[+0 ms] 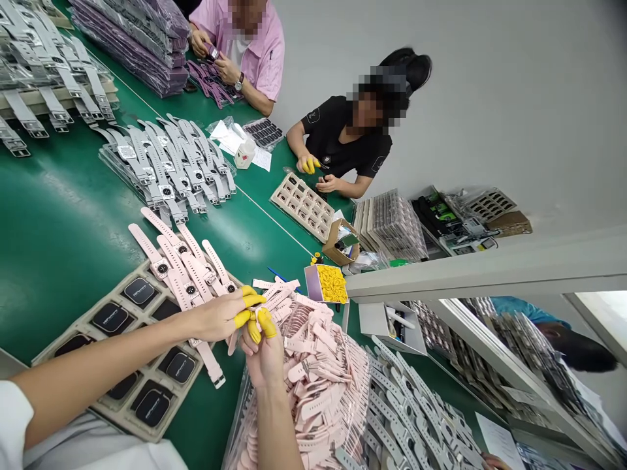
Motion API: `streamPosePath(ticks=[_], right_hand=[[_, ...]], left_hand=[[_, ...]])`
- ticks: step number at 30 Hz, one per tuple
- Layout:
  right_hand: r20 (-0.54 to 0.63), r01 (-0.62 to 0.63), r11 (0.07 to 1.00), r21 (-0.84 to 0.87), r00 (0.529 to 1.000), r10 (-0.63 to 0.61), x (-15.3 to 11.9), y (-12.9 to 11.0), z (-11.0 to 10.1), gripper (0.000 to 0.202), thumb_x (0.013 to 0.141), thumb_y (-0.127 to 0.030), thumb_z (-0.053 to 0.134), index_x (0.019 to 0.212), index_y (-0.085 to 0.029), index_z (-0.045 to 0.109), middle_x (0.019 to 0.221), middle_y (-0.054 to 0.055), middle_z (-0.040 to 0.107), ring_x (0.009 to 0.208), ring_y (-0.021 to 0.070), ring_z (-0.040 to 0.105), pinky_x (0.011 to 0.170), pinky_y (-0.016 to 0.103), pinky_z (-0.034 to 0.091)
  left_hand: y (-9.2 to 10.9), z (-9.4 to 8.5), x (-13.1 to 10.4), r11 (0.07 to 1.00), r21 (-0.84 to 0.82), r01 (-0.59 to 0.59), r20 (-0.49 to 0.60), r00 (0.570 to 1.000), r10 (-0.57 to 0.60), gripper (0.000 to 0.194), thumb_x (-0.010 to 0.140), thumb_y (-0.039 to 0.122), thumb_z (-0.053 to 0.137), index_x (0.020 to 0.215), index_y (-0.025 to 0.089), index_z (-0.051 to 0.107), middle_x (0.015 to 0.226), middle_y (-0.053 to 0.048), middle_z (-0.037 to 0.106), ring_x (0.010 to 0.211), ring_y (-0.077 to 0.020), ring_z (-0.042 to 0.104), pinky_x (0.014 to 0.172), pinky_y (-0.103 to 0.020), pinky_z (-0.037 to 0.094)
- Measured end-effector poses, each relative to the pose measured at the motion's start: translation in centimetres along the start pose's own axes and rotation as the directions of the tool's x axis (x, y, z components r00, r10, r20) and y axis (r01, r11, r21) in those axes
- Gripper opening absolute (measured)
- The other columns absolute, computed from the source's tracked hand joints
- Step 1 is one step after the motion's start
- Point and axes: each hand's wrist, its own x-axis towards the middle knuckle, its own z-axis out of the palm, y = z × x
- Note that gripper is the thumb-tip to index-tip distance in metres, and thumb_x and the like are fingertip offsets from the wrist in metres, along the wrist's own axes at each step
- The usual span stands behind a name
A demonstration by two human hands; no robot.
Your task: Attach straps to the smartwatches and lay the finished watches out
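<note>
My left hand point(220, 314) and my right hand point(264, 346) meet in front of me, yellow finger cots on their fingertips. Both are closed in a pinch on a small pink watch strap point(257, 313), mostly hidden by the fingers. Just left of them, pink-strapped watches point(190, 289) lie side by side across a beige tray point(105, 408). Black square watch faces or inserts point(151, 403) sit in that tray's compartments. Beneath and right of my right hand is a big heap of loose pink straps point(318, 385) in clear plastic.
Grey straps point(411, 405) lie right of the pink heap. A box of yellow finger cots point(332, 284) stands beyond it. Grey-strapped watches point(166, 170) cover a stack farther back. Two co-workers point(337, 140) sit across the green table point(49, 215); a white beam point(465, 271) crosses at right.
</note>
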Motion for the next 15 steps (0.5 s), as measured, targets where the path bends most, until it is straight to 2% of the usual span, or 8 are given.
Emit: streamPosePath(ticks=[3, 7, 10, 12, 15], right_hand=[[-0.003, -0.011, 1.0, 0.008, 1.0, 0.011, 0.1, 0.1, -0.3, 0.05, 0.081, -0.054, 0.079, 0.071, -0.024, 0.041, 0.054, -0.01, 0.034, 0.044, 0.006, 0.017, 0.042, 0.02, 0.015], [-0.02, -0.061, 0.998, 0.003, 0.998, 0.061, 0.5, 0.7, -0.9, 0.052, 0.075, -0.051, 0.084, 0.07, -0.023, 0.041, 0.051, -0.012, 0.033, 0.042, 0.0042, 0.015, 0.04, 0.019, 0.012], [-0.016, -0.066, 0.998, -0.021, 0.998, 0.066, 0.6, 0.9, -1.1, 0.051, 0.075, -0.049, 0.084, 0.07, -0.023, 0.041, 0.05, -0.013, 0.032, 0.042, 0.0038, 0.015, 0.04, 0.018, 0.012], [-0.004, -0.052, 0.998, -0.032, 0.999, 0.052, 0.5, 0.7, -1.0, 0.05, 0.077, -0.051, 0.082, 0.071, -0.023, 0.042, 0.05, -0.013, 0.032, 0.042, 0.004, 0.015, 0.04, 0.018, 0.012], [0.026, -0.019, 0.999, -0.03, 0.999, 0.02, 0.2, 0.3, -0.6, 0.05, 0.078, -0.053, 0.081, 0.07, -0.023, 0.042, 0.05, -0.012, 0.031, 0.042, 0.0043, 0.015, 0.039, 0.019, 0.013]], left_hand=[[0.1, -0.2, -0.1, 0.997, 0.067, -0.042, 0.005, 0.999, 0.042, 0.04, 0.105, 0.025, 0.04, 0.138, 0.021, 0.061, 0.13, -0.012, 0.061, 0.12, -0.0249, 0.064, 0.109, -0.038, 0.052], [-0.2, -0.3, 0.1, 0.935, 0.317, -0.157, 0.015, 0.987, 0.161, 0.031, 0.099, 0.022, 0.048, 0.123, 0.017, 0.067, 0.111, -0.013, 0.062, 0.105, -0.0258, 0.062, 0.097, -0.038, 0.054], [-0.2, -0.5, 0.2, 0.891, 0.412, -0.191, 0.064, 0.981, 0.181, 0.026, 0.097, 0.02, 0.051, 0.116, 0.015, 0.068, 0.106, -0.013, 0.062, 0.103, -0.0275, 0.061, 0.095, -0.038, 0.054], [-0.1, -0.6, 0.2, 0.893, 0.414, -0.178, 0.08, 0.984, 0.159, 0.027, 0.098, 0.02, 0.048, 0.116, 0.014, 0.068, 0.108, -0.014, 0.063, 0.103, -0.028, 0.061, 0.094, -0.04, 0.054], [0.3, -0.8, 0.3, 0.958, 0.254, -0.136, 0.078, 0.99, 0.12, 0.033, 0.102, 0.02, 0.04, 0.121, 0.014, 0.067, 0.116, -0.014, 0.064, 0.106, -0.0252, 0.064, 0.098, -0.038, 0.054]])
